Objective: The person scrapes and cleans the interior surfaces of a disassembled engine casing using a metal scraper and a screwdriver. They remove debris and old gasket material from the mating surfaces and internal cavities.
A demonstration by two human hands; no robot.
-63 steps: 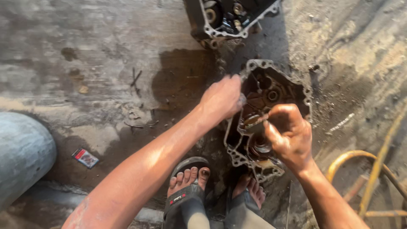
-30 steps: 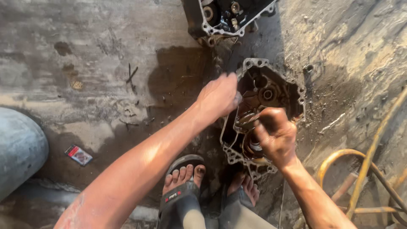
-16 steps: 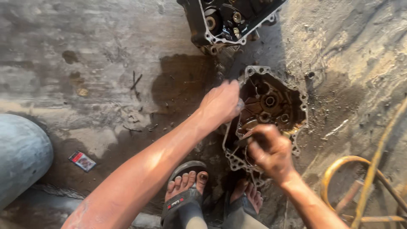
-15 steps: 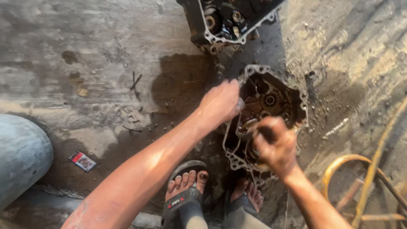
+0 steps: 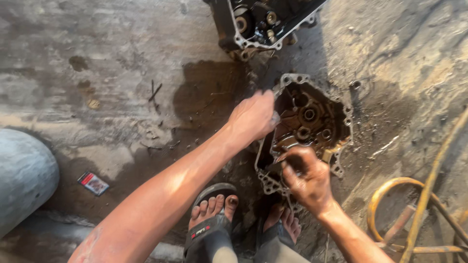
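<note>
The grimy, oil-stained cast-metal engine case half (image 5: pixel 312 122) lay open side up on the stained concrete floor (image 5: pixel 97 58), just ahead of the sandalled feet (image 5: pixel 214 214). The left hand (image 5: pixel 251 119) gripped the case's near-left rim — apparently to steady it. The right hand (image 5: pixel 307 178) was closed at the case's near edge, over the cavity; what it held could not be told. A second dark engine casing (image 5: pixel 265 22) sat beyond the case.
</note>
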